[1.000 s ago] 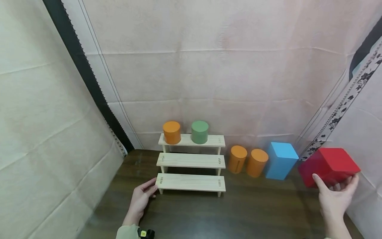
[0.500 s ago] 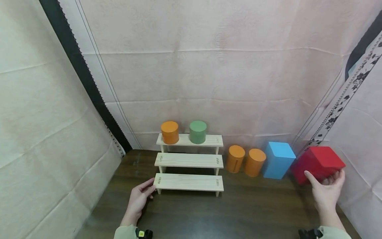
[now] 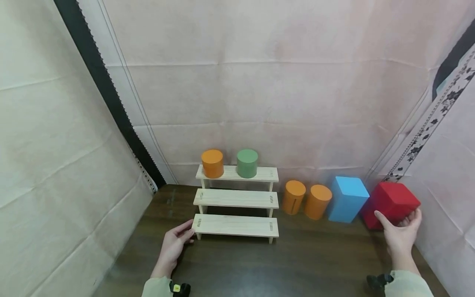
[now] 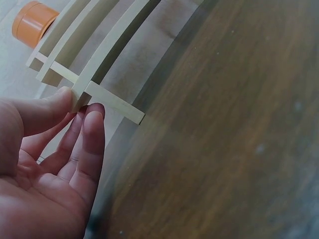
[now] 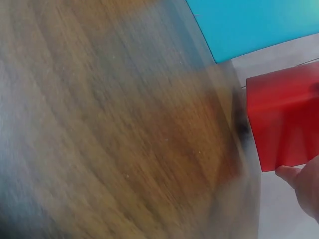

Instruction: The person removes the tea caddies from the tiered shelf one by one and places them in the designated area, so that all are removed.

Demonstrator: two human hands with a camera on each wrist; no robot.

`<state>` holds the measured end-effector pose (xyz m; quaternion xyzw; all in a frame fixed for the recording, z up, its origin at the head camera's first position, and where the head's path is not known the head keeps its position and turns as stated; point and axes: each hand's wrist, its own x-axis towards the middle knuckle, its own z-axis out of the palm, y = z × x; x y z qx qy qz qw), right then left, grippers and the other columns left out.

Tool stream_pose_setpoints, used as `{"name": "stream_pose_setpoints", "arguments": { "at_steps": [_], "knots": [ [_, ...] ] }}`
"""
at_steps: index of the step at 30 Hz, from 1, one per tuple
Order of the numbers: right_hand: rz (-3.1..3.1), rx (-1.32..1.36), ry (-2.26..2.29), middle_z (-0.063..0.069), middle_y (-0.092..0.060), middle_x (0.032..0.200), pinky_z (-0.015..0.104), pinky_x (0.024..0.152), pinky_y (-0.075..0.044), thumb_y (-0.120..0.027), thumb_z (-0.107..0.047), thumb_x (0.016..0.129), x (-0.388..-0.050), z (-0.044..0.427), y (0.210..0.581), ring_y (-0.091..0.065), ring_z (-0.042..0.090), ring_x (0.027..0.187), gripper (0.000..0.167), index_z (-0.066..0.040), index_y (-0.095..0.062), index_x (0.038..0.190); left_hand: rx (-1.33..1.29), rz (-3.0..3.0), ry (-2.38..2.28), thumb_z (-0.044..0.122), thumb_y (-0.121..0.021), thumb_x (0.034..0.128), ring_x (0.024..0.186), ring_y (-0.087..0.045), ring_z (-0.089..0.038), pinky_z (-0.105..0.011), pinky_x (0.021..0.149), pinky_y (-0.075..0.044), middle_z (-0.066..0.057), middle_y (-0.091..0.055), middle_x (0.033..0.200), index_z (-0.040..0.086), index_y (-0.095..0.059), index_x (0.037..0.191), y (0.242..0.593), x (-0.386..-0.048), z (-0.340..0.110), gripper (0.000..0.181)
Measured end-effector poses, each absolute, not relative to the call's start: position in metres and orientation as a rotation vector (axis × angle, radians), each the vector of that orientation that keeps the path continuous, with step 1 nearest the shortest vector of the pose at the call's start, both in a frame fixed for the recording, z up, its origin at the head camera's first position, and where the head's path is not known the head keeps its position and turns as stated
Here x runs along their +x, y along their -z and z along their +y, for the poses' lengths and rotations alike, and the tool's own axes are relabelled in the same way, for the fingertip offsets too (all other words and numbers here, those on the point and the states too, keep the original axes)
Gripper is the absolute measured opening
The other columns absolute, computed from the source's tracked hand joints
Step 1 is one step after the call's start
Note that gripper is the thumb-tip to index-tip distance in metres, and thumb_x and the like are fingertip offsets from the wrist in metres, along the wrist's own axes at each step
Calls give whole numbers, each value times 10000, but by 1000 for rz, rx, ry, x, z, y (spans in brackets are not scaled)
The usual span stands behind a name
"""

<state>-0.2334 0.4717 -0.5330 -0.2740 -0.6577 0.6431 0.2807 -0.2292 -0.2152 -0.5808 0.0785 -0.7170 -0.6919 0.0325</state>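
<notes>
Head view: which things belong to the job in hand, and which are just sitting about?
In the job:
red block, held by the right hand
wooden stand, gripped by the left hand

Seemingly idle, untouched:
blue block
two orange cylinders beside the stand
orange cylinder and green cylinder on the stand

We see a red block [image 3: 389, 204], blue block [image 3: 346, 200], orange cylinders [image 3: 295, 199], green cylinder [image 3: 247, 165], cream rack [image 3: 237, 225] and brown wood-grained surface [image 3: 297, 268].

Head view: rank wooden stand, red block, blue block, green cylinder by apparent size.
1. wooden stand
2. red block and blue block: unranked; too close to call with the right hand covering part of the red one
3. green cylinder
</notes>
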Motion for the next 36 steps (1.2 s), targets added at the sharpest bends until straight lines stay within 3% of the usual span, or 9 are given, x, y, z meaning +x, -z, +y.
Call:
{"name": "stream_pose_setpoints", "arguments": {
  "at_steps": [9,16,26,36],
  "knots": [
    [-1754,-729,-1716,-96,-285,1695,399,1294,-236,-865,-181,928,-240,469,539,-232,151,1587,1060,-478,-149,1652,228,-2202,2131,42,-730,1017,1026,-720,-253,-337,788,-639,-222,-642,1443,0,-677,1424,583,-226,-215,413],
    [-1777,-728,-1699,-79,-266,1718,403,1299,-219,-847,-163,941,-243,468,534,-225,161,1595,1058,-477,-136,1658,227,-2207,2130,40,-717,1025,1025,-719,-248,-329,779,-637,-227,-646,1434,-15,-666,1430,583,-226,-215,411],
    [-1811,-749,-1684,-61,-203,1753,438,1306,-180,-820,-194,967,-251,467,535,-160,168,1620,1043,-485,-101,1664,226,-2219,2122,30,-709,1025,1039,-716,-251,-328,798,-638,-217,-667,1403,5,-681,1421,586,-228,-217,398],
    [-1833,-776,-1697,-74,-179,1760,465,1291,-219,-839,-295,952,-257,468,539,-146,183,1627,1061,-507,-73,1656,225,-2198,2135,31,-716,1023,1036,-718,-275,-338,774,-641,-246,-661,1399,-15,-674,1420,585,-227,-216,402]
  ]
}}
